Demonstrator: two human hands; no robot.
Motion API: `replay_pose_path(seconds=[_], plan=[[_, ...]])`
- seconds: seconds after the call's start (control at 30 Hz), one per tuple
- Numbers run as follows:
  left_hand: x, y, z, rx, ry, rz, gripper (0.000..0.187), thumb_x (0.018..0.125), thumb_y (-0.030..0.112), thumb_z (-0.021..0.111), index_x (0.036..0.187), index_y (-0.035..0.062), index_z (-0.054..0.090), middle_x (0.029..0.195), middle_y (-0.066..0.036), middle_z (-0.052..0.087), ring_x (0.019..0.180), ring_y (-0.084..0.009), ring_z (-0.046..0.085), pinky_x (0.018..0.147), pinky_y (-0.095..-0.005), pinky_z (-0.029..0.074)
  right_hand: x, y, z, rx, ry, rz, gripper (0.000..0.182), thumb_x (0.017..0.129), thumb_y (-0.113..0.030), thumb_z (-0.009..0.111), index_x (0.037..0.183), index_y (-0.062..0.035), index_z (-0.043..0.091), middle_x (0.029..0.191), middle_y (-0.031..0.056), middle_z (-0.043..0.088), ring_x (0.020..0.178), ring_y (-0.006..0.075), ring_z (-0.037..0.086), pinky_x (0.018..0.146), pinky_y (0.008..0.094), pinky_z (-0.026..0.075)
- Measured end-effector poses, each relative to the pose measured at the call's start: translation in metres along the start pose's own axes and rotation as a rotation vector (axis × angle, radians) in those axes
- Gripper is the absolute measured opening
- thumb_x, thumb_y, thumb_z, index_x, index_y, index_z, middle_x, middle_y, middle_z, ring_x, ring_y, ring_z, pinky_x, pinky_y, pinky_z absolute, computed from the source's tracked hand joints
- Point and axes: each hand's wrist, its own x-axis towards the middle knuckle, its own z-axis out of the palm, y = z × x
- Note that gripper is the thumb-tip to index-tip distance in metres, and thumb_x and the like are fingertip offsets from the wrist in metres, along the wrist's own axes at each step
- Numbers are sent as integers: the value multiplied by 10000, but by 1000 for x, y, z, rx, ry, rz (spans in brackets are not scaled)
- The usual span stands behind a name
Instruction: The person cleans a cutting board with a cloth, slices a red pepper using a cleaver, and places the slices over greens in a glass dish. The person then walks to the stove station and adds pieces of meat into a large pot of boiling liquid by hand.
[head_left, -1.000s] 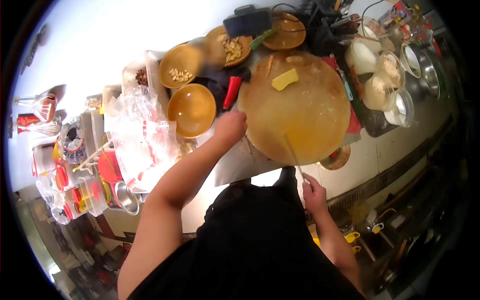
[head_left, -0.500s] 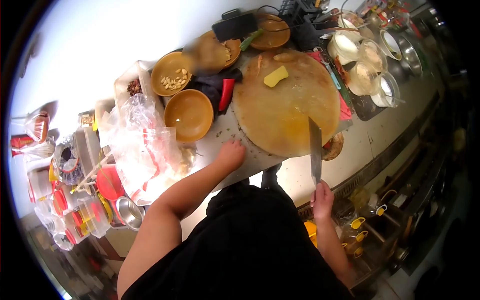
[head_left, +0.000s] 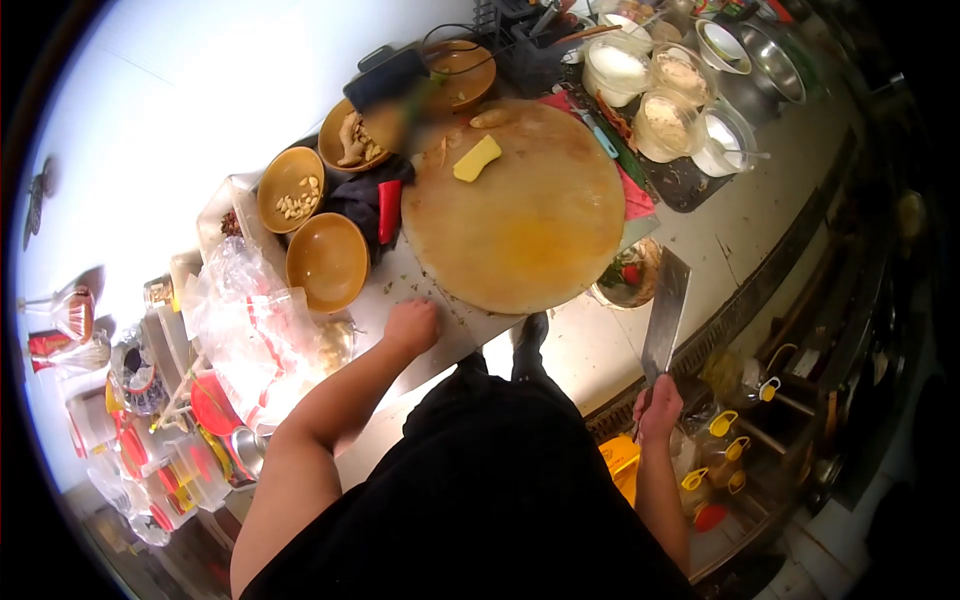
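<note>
"One cleaver [head_left: 667, 315] in the head view; which way does it point?"

"Away from the person, its long axis leaning slightly right. The right hand [head_left: 657, 408] has its fingers clamped on the handle, to the right of the round board [head_left: 515, 235]."

"And its look?"

"Grey metal, broad and flat, with a squared-off far end (duller toward the handle, I'd say)."

"The left hand [head_left: 412, 325]?"

"Fingers curled together, by the near part of the tabletop [head_left: 392, 283], below the brown bowl [head_left: 328, 262] and the red pepper [head_left: 389, 211]. A yellow piece [head_left: 477, 158] lies on the board."

"Any writing?"

"Small dark print on the orange container [head_left: 621, 466], too small to read."
</note>
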Motion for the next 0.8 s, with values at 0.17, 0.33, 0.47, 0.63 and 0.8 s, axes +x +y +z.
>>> replay_pose_path(seconds=[0.17, 0.33, 0.47, 0.63, 0.8], plan=[[5, 60, -19, -66, -16, 81, 207, 693, 201, 607, 852, 77, 657, 910, -125, 645, 881, -301, 627, 735, -418, 524, 6, -2, -10, 22, 26, -34, 293, 991, -268, 449, 774, -73, 481, 489, -1, 401, 377, 70, 360, 352, 225, 293], [49, 170, -43, -359, 112, 547, 368, 748, 195, 615, 1102, 98, 590, 1070, -116, 586, 1023, -294, 571, 809, -411, 501, 13, -10, -17, 4, 90, 29, 301, 988, -275, 438, 770, -71, 473, 493, -3, 398, 373, 74, 360, 345, 229, 284], [116, 177, -82, -447, 509, 407, 371, 710, 83, 600, 1078, 57, 574, 1149, -172, 542, 1045, -341, 534, 894, -421, 449, 13, -13, -29, 0, 97, 7, 295, 987, -278, 434, 781, -71, 473, 496, -4, 385, 370, 74, 350, 342, 226, 275], [203, 75, -92, -69, 1086, -88, 293, 724, 106, 591, 1006, 44, 540, 1058, -198, 561, 1004, -346, 542, 866, -422, 446, 10, -8, -40, -16, 122, 47, 269, 989, -275, 432, 817, -76, 489, 503, -6, 388, 375, 71, 355, 345, 225, 267], [208, 22, -98, -188, 660, -107, 355, 766, 153, 590, 1087, 16, 524, 1079, -180, 568, 1039, -334, 538, 913, -415, 426, 10, 2, -42, -36, 132, 91, 257, 991, -274, 437, 841, -78, 507, 508, -6, 409, 378, 69, 352, 350, 222, 266]])
